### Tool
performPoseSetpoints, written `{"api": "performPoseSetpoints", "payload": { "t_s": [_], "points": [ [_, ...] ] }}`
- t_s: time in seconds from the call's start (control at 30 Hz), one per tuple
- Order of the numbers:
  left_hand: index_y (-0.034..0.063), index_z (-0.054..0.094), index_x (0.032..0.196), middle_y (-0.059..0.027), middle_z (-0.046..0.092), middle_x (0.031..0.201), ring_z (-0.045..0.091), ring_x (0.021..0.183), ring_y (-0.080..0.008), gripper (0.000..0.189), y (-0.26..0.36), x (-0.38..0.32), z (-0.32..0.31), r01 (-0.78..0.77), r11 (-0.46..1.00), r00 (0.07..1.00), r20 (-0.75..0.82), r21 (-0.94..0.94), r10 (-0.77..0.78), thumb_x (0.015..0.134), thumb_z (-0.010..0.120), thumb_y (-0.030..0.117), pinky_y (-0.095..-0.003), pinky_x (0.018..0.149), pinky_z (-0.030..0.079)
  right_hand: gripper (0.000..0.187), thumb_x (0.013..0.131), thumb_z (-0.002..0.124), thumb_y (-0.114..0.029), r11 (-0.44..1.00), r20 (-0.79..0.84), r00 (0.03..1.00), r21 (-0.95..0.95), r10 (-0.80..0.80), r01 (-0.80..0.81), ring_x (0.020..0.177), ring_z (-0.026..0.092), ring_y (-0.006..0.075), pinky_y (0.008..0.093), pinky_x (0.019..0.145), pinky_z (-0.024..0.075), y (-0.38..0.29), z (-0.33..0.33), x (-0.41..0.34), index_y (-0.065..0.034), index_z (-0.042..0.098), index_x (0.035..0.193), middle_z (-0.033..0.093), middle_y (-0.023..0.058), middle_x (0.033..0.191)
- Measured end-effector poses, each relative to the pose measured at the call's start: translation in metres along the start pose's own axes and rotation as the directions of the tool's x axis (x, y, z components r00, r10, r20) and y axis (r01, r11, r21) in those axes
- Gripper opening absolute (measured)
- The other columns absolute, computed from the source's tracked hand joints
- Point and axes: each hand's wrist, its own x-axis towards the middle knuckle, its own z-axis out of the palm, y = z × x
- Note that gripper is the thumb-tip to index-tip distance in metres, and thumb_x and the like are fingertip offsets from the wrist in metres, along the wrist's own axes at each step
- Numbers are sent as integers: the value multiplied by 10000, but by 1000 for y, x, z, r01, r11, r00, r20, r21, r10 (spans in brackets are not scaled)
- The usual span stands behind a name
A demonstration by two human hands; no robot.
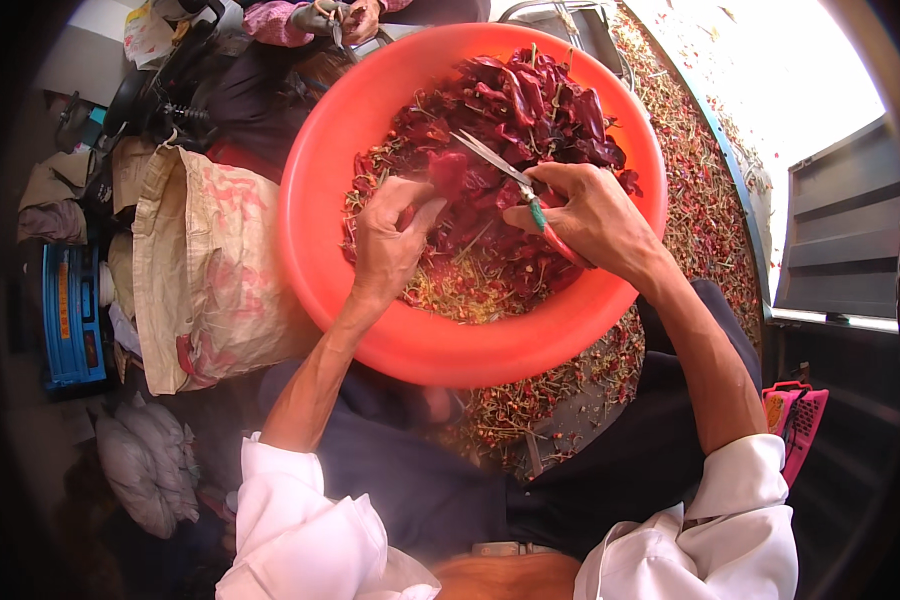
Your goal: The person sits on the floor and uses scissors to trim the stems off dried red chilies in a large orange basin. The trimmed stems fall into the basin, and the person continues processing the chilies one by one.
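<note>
A large red plastic basin [465, 364] stands in front of me, holding a heap of dried red chili peppers [525, 97] with stems, and yellow seeds [457, 292] at its near side. My right hand [592, 214] holds a pair of scissors [506, 165] by handles wrapped in green and red; the blades point up and left over the peppers. To the left, my left hand [397, 232] is above the heap with thumb and fingers curled round a piece of dried red chili [406, 217], mostly hidden by the fingers. Another dark red pepper piece [448, 174] shows just beyond its fingertips, blurred.
A stained cloth sack [232, 277] stands left of the basin. Cut stems and chili scraps [709, 217] cover the floor at the right. Another person's hands [345, 19] are beyond the basin, one gloved. A blue plastic crate [71, 315] and a pink plastic basket [802, 427] lie further out.
</note>
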Motion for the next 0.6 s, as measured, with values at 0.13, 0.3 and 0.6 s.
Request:
{"api": "performPoseSetpoints", "payload": {
  "t_s": [0.13,0.3,0.6],
  "points": [
    [36,750,1082,-30,734,946,694,792,-143,124,-7,-2,0,165,928,985,13,-334,-171,968,772,78,-281,606,567,505,871,847,-327,998,54,997,-21,56,-55,817,634,152,354,803,519,-1,1,1,30,739,1211,724,134,891],
    [32,731,1126,-68,749,918,710,703,-135,181,-8,5,-3,355,578,923,178,-735,-340,981,780,129,-283,578,580,501,870,840,-305,994,134,987,41,93,-99,913,664,144,338,880,528,-6,5,-2,19,739,1238,759,110,995],
    [23,681,1152,-122,770,1032,720,765,-129,192,0,5,-2,357,631,934,278,-688,-225,1065,669,193,-278,590,587,401,885,849,-281,996,149,987,63,54,-64,695,557,91,309,654,476,-10,6,-6,32,758,1119,634,20,738]
  ]
}}
